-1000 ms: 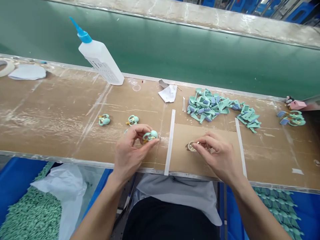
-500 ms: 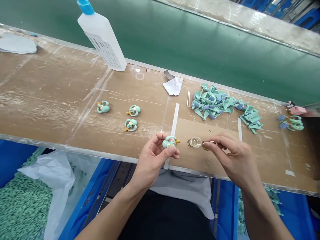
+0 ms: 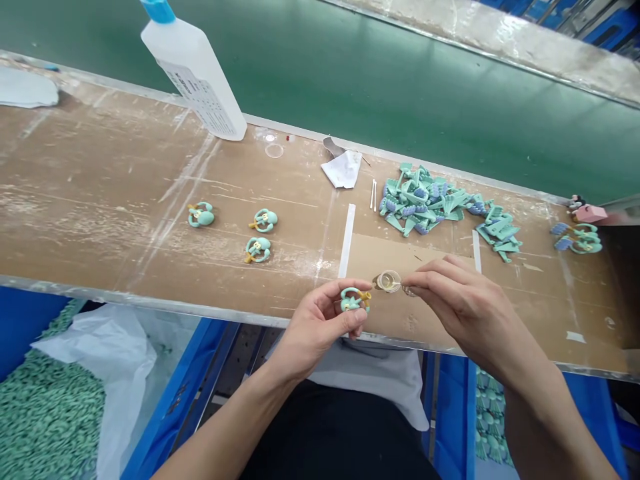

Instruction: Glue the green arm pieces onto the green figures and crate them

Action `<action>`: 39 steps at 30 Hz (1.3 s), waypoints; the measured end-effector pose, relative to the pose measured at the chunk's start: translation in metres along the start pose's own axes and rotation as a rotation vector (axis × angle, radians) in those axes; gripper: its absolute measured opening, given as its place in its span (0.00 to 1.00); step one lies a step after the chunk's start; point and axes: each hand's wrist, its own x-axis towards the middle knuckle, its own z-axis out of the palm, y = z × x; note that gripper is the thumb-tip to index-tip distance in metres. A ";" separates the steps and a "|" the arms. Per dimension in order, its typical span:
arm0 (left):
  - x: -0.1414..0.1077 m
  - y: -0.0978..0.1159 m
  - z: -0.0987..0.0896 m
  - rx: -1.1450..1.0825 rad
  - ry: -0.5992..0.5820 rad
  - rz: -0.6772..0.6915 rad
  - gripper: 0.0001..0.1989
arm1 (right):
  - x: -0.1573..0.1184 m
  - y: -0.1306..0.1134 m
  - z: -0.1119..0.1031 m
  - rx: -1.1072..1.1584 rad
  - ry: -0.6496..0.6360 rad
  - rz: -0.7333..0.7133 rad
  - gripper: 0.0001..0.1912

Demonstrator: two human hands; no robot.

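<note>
Teal plastic figure (image 3: 353,301) rests against left-hand fingers (image 3: 327,298), apparently pinched.

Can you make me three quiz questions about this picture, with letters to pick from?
1. Where is the little clear cup?
A) on the brown cardboard
B) inside a blue bin
C) on top of the bottle

2. How many green toys lie left of the white strip?
A) two
B) three
C) six

3. What is the left hand doing?
A) holding a green toy
B) lying flat with nothing in it
C) squeezing the bottle

Answers:
1 A, the cup sits on the cardboard beside the right hand.
2 B, three toys lie there.
3 A, its fingers grip the toy.
</note>
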 end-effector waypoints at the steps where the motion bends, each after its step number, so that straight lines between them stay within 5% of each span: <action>1: 0.000 0.000 0.001 0.009 0.016 0.004 0.21 | 0.000 0.001 0.001 0.003 0.005 0.006 0.09; 4: -0.001 -0.003 0.005 0.020 0.045 0.018 0.18 | -0.003 0.000 0.006 0.040 0.065 0.047 0.08; 9: -0.002 -0.014 0.010 0.079 0.053 0.070 0.12 | -0.022 -0.021 0.024 0.192 0.442 0.281 0.04; 12: -0.003 -0.017 0.015 0.144 0.063 0.148 0.09 | -0.034 -0.036 0.037 0.341 0.560 0.413 0.04; 20: -0.002 -0.016 0.024 0.251 0.052 0.261 0.04 | -0.032 -0.049 0.039 0.457 0.514 0.361 0.06; 34: -0.010 -0.013 0.027 0.550 0.155 0.369 0.07 | -0.026 -0.056 0.031 0.308 0.501 0.278 0.10; 39: -0.011 -0.013 0.029 0.618 0.162 0.393 0.07 | -0.021 -0.052 0.011 0.283 0.327 0.219 0.09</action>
